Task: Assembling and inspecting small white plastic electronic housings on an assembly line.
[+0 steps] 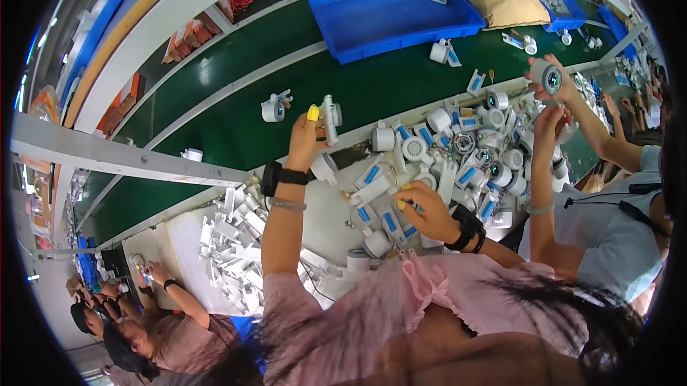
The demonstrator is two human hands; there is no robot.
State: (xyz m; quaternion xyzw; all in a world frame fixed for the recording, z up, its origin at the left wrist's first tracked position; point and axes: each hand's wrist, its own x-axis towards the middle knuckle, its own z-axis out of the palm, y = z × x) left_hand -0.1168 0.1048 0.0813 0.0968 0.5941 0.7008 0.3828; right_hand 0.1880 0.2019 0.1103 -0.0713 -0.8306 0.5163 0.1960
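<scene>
My left hand [306, 144], raised over the bench's far edge, is closed around a small white handheld fan [330, 120] with a round head. A yellow cover sits on one of its fingertips. Lower and to the right, my right hand [429, 216] hovers at the near side of a heap of white fans [413, 148]. Its fingers are curled, with yellow covers on two tips; whatever lies between them is too small to make out. Several fans in the heap show round grilles, blue strips or lit displays.
A pile of white plastic handle parts [232, 250] lies left on the bench. Across the green conveyor [215, 118] stand a blue tray [393, 17] and a single fan [273, 108]. A co-worker's hand [554, 82] lifts a fan at right. A metal post [129, 157] crosses the left.
</scene>
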